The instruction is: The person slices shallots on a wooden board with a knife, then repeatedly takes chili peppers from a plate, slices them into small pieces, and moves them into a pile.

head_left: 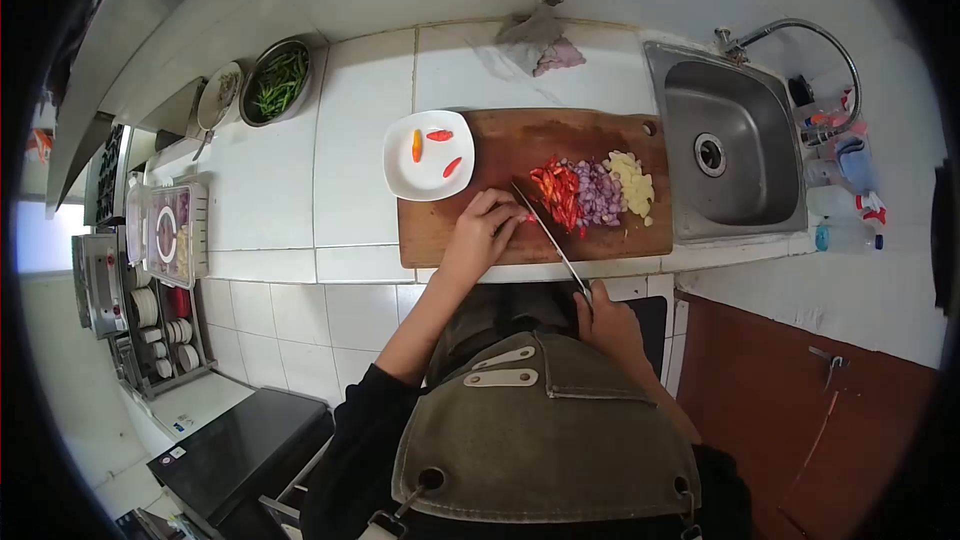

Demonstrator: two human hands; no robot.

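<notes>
Two hands work at the near edge of a white-tiled table [270, 200]: right hand [605, 318], fingers closed round a slim steel knife [550, 240]; left hand [485, 228], fingers curled onto the rectangular wooden board [560, 135], any grip hidden. Mid-board lie touching heaps of chopped red chili [557, 195], purple shallot [598, 195] and pale yellow pieces [632, 180]; beyond, bare tile to the left and a steel sink [760, 130] to the right.

We cannot see what our left fingers [500, 208] press on the board [600, 135]; our right hand [605, 318] hides the handle of the knife [547, 233].

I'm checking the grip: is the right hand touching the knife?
Touching. The head view shows the right hand closed round the handle of the knife, its blade reaching over the cutting board.
</notes>
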